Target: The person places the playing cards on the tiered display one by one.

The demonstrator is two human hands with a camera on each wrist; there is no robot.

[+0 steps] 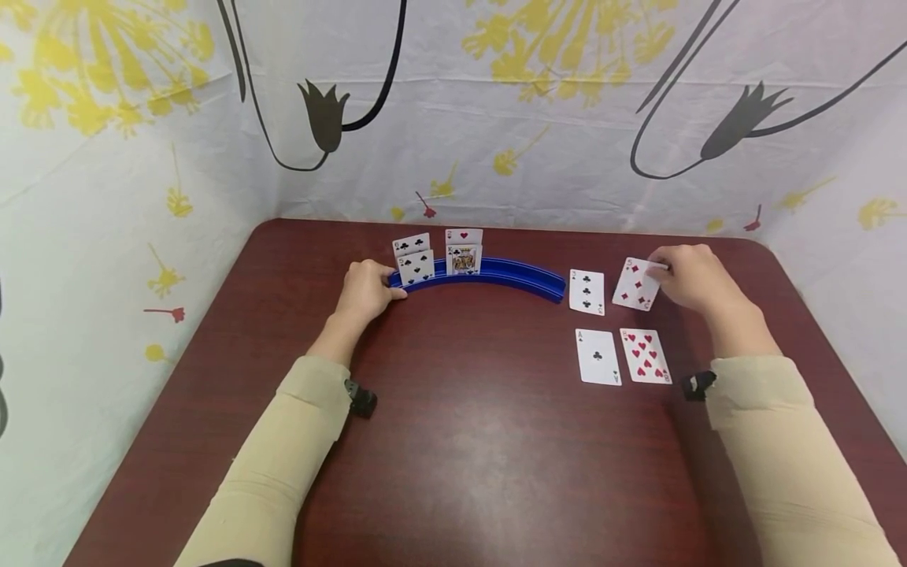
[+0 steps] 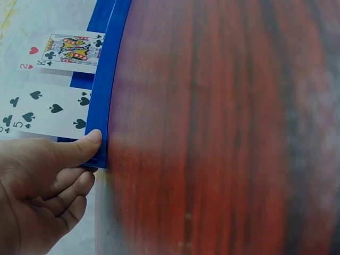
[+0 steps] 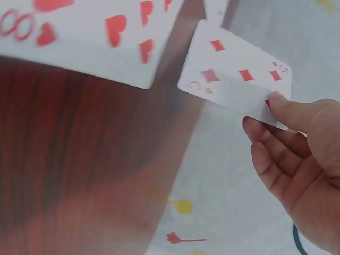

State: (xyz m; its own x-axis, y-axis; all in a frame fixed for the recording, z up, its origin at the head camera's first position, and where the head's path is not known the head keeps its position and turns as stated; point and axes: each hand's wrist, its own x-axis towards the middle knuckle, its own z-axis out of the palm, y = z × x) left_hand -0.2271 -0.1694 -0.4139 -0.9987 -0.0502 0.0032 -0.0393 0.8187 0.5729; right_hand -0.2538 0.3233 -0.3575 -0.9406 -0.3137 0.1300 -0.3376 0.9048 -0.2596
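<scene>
Diamond five [image 1: 634, 283] pinched in right hand [image 1: 696, 277].

A curved blue card rack [image 1: 524, 279] lies with its ends bending nearer; towards its left end stand a five of spades [image 1: 416, 268] before what looks like a six of clubs [image 1: 412, 242] — mostly covered — then a king of clubs [image 1: 464, 260] before a two of hearts [image 1: 464, 236]; the five of diamonds [image 1: 633, 285] is pinched at one edge, slanted, beside the flat three of clubs [image 1: 586, 292]; nearer, the ace of clubs [image 1: 598, 357] and eight of hearts [image 1: 646, 356] lie face up.
</scene>
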